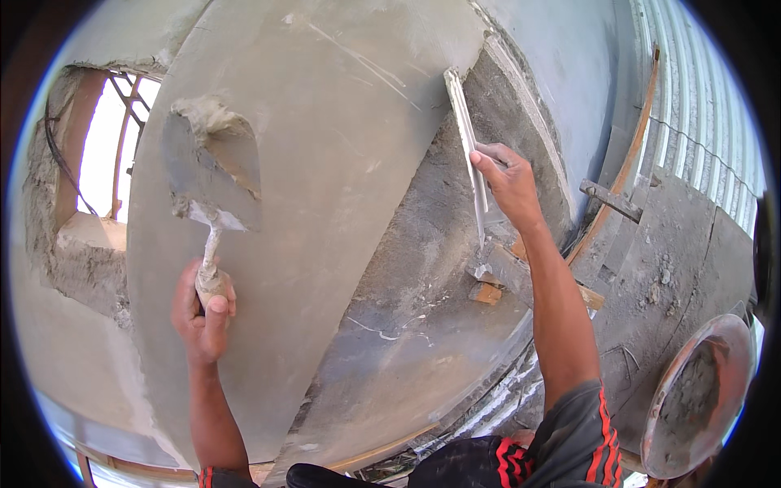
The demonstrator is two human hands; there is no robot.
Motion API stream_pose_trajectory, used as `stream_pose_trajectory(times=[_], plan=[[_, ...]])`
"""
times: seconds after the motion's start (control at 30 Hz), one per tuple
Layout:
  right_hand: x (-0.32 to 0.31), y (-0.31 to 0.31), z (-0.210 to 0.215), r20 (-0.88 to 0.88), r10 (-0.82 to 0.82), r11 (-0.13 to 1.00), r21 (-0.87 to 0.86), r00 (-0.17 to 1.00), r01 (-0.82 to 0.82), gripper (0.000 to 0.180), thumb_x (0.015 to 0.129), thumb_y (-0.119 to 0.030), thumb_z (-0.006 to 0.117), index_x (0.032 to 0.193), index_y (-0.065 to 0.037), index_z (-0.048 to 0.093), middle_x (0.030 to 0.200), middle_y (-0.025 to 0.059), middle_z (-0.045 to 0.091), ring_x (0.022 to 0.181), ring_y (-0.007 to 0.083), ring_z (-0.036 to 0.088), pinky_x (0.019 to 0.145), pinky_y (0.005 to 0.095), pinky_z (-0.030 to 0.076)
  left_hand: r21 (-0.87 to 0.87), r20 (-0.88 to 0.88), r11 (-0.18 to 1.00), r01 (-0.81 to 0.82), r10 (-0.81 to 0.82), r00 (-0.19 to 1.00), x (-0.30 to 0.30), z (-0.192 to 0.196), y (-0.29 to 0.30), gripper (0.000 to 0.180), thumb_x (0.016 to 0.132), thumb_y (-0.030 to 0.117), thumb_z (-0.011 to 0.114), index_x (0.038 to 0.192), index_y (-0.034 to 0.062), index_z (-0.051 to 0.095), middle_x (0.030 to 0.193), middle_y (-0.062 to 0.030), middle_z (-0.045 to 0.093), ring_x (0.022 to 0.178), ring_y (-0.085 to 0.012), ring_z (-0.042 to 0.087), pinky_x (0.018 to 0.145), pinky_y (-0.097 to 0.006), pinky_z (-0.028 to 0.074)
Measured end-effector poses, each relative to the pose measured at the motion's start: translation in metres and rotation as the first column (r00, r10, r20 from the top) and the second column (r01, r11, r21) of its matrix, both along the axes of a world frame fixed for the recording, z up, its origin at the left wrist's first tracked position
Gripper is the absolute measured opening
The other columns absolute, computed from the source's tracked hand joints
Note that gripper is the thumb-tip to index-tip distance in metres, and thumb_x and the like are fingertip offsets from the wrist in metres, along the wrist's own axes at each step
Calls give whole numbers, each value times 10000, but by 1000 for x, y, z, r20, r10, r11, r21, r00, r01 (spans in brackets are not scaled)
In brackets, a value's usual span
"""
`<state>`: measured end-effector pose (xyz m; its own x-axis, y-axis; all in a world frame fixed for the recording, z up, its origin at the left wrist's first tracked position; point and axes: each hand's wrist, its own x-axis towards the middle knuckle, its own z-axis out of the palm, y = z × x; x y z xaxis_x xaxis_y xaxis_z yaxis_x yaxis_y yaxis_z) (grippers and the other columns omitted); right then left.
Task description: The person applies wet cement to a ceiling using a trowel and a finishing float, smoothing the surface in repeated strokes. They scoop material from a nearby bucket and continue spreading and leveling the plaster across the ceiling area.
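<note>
Gripping the wooden handle of a plastering trowel, the left hand is closed in a fist, blade up against the smooth plastered column face, wet mortar on the blade's top. Right hand closed on a metal straightedge held along the column's corner edge. Mortar pan lower right on the rough floor, window opening upper left.

Round mortar pan lower right; window opening left.
</note>
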<state>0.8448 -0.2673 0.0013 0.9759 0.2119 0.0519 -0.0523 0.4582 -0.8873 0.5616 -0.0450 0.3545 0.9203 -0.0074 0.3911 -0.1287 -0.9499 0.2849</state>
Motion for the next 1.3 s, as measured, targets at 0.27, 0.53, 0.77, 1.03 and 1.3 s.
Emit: stream_pose_trajectory(times=[0.27,0.53,0.77,1.03,1.3], plan=[[-32,20,-8,-27,-275,949,-166,961,267,520,940,-466,831,1236,-40,796,1114,173,808,998,245,778,893,386,589,19,6,1000,13,-13,1000,2,1,2,609,1061,424,647,1406,-67,547,816,-54,592,642,-97,503,571,-262,392],[-12,36,-19,153,-434,842,-283,888,460,462,935,-426,833,1185,-39,794,1156,183,797,1028,334,774,897,420,580,9,-13,1000,24,-24,1000,1,0,6,626,1057,431,649,1417,-70,540,823,-59,594,651,-100,511,576,-260,397],[-30,51,-5,357,-390,818,-289,849,497,433,912,-390,866,1148,-33,809,1114,166,807,986,287,779,850,401,594,-10,26,1000,27,-27,999,1,-6,9,631,1056,427,651,1423,-73,534,863,-76,610,666,-108,527,587,-257,411],[-27,31,-4,105,-358,909,-189,928,372,458,940,-376,851,1196,-1,793,1110,171,810,1039,208,768,816,345,603,23,-1,999,40,-40,999,-1,2,4,624,1053,432,656,1408,-69,553,874,-80,615,670,-109,537,585,-260,414],[-115,55,-11,468,-183,928,-209,865,309,425,863,-282,912,1181,-25,797,1022,158,787,878,252,764,755,356,582,43,-54,997,-59,61,997,-5,3,9,589,1034,368,701,1399,-77,577,948,-106,672,766,-161,619,676,-305,495]])
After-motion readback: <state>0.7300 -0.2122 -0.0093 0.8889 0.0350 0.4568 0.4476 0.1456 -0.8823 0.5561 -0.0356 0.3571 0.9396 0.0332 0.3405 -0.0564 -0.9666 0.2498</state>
